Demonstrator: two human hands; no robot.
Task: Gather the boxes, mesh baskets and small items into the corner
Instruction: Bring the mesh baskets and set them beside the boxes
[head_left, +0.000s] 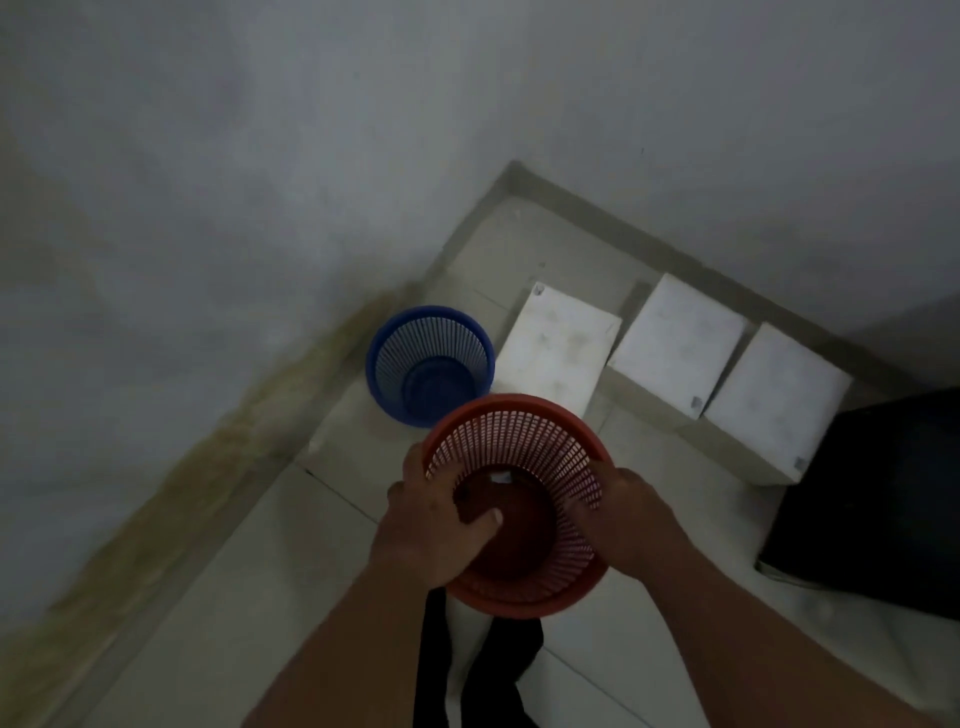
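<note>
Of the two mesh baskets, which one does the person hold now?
The red basket: the left hand and the right hand both hold its rim. The blue basket stands apart from it, with no hand on it.

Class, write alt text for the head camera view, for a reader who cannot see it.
The left hand and right hand grip a red mesh basket by its rim over a tiled floor. Beyond it, a blue mesh basket stands near the corner beside three white boxes lined along the wall.
</note>
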